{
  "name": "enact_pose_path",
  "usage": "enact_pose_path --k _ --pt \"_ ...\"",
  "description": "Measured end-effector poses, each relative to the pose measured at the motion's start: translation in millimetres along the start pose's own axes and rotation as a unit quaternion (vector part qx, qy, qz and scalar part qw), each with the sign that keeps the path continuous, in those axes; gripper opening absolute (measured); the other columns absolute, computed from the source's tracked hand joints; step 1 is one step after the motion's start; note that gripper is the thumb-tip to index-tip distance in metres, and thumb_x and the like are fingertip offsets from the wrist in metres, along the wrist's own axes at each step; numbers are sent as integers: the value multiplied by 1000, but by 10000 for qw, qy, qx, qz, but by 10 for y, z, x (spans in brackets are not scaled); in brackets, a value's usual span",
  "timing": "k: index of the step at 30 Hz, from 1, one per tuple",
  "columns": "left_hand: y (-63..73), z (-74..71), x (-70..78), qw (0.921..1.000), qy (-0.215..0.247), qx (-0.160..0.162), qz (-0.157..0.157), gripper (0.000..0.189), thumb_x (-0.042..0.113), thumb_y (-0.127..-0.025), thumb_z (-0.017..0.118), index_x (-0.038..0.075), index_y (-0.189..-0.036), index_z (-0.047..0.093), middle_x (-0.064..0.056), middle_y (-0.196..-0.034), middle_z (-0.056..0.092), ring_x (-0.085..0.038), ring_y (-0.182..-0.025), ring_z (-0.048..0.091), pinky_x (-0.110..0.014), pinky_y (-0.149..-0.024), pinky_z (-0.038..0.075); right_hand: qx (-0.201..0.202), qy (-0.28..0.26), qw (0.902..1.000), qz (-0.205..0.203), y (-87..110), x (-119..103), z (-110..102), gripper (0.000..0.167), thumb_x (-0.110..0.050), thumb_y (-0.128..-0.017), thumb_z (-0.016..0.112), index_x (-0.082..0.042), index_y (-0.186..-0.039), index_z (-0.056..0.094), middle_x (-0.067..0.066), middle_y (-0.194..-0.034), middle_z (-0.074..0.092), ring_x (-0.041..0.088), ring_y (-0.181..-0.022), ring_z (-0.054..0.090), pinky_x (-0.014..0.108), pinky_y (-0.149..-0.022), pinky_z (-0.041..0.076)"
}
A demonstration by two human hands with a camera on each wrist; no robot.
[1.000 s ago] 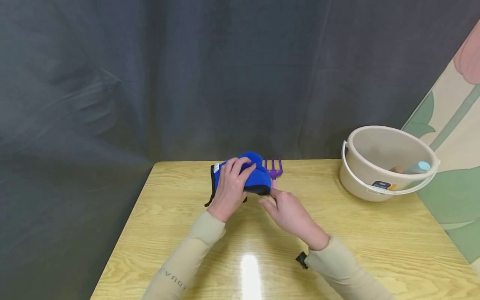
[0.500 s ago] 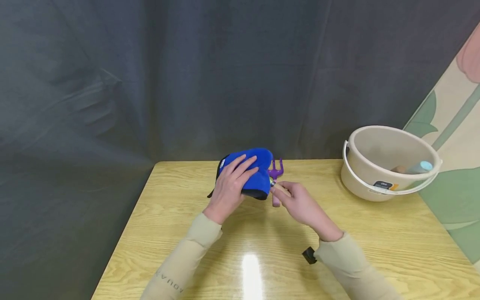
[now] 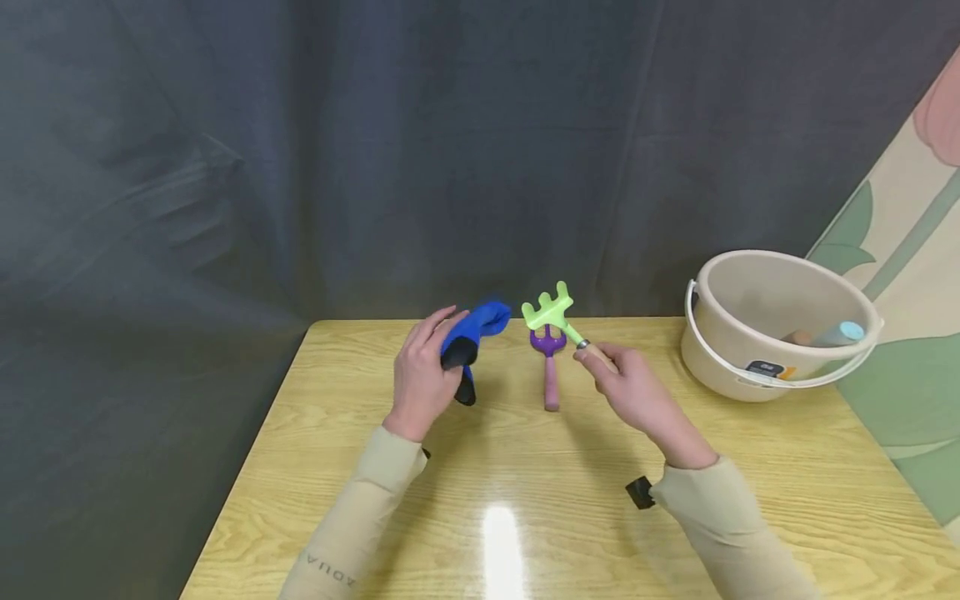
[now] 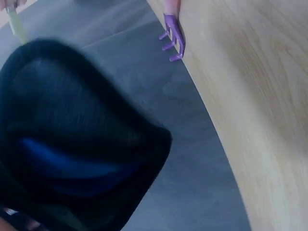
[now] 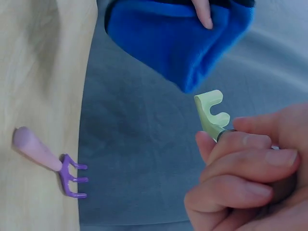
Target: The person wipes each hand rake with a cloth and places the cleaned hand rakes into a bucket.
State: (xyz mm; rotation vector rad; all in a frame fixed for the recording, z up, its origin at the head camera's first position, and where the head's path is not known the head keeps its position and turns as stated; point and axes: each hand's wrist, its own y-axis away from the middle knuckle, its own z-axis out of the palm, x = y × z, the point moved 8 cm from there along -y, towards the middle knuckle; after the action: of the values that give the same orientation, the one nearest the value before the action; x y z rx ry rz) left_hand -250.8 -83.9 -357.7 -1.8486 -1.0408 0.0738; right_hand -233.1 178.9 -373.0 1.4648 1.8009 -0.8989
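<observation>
My left hand [image 3: 422, 377] holds a blue cloth piece [image 3: 482, 322] with black edging, lifted over the table's far part and bunched in the head view. In the left wrist view a dark-rimmed fold of the blue cloth [image 4: 72, 163] fills much of the frame. With my right hand [image 3: 647, 398] I grip the light wooden handle of a small green garden rake [image 3: 551, 312], its prongs pointing up and away to the left. Between the hands a purple hand fork [image 3: 551, 379] with a pink handle lies on the table, prongs toward the far edge.
A beige bucket [image 3: 716, 354] with a white handle stands at the table's far right. Inside it are a light blue cylindrical end [image 3: 847, 333] and a brown item [image 3: 797, 337]. A dark curtain [image 3: 480, 167] hangs behind the wooden table [image 3: 570, 533].
The rake has come out from behind the blue cloth and moved right and up with my right hand. My left hand has drawn the cloth left, and the whole purple fork now shows.
</observation>
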Motion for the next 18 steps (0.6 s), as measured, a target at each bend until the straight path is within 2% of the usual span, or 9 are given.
enact_pose_path --k 1,3,6,8,9,12,14,16,18 --pt "-2 -23 -61 9996 -12 108 -261 34 3 -87 71 7 -121 72 -10 -124 67 -31 -113 62 -47 -93 53 32 8 10000 7 8 -13 -21 37 -38 -106 55 -3 -99 63 -1 -61 39 12 -50 34 29 -45 30" --pt "-1 -52 -158 9968 -9 186 -771 14 16 -94 68 4 -100 73 -11 -100 69 -31 -92 66 -46 -76 54 58 47 10000 -35 32 -58 -37 37 -39 -106 56 -3 -103 66 0 -61 41 12 -50 34 30 -45 30" --pt "7 -48 -268 9889 63 127 -1478 47 40 -102 61 7 -69 53 -7 -66 54 -28 -60 57 -42 -53 44 -46 71 9999 -99 69 -129 4 36 -39 -105 58 -5 -101 68 0 -60 42 13 -50 34 29 -44 30" --pt "11 -33 -306 9825 184 42 -1852 57 48 -103 57 12 -62 39 -2 -56 39 -25 -48 45 -40 -46 32 -191 44 9997 -130 89 -162 69 33 -38 -104 58 -7 -98 68 -1 -59 41 13 -49 34 29 -44 29" --pt "12 -23 -319 9790 296 17 -2018 59 49 -103 55 13 -60 37 0 -53 34 -24 -45 41 -39 -46 29 -272 52 9995 -143 98 -173 105 33 -39 -104 58 -8 -98 68 -1 -60 42 13 -50 34 29 -44 30" --pt "13 9 -315 9673 771 -2 -2416 61 51 -103 54 15 -58 36 5 -50 30 -21 -42 37 -36 -45 27 -567 -63 9983 -131 116 -180 228 32 -40 -105 57 -12 -96 69 -1 -60 39 13 -50 32 28 -44 28" --pt "16 48 -274 9566 1279 -67 -2619 61 52 -104 51 12 -59 40 3 -51 33 -21 -46 42 -35 -47 31 -730 -114 9971 -170 121 -187 305 32 -40 -106 55 -13 -95 69 -1 -61 42 13 -51 33 28 -45 28" --pt "29 99 -227 9404 1840 -179 -2855 61 57 -104 47 9 -66 51 1 -59 46 -21 -56 51 -34 -55 40 -900 -196 9956 -186 127 -197 380 32 -38 -106 55 -12 -95 69 0 -63 44 13 -51 34 27 -45 28" --pt "50 161 -171 9218 2356 -391 -3052 64 63 -103 41 6 -81 61 -2 -75 58 -20 -72 58 -35 -69 47 -1035 -213 9942 -186 126 -205 449 32 -37 -106 55 -10 -95 68 0 -65 45 13 -52 35 26 -45 28"
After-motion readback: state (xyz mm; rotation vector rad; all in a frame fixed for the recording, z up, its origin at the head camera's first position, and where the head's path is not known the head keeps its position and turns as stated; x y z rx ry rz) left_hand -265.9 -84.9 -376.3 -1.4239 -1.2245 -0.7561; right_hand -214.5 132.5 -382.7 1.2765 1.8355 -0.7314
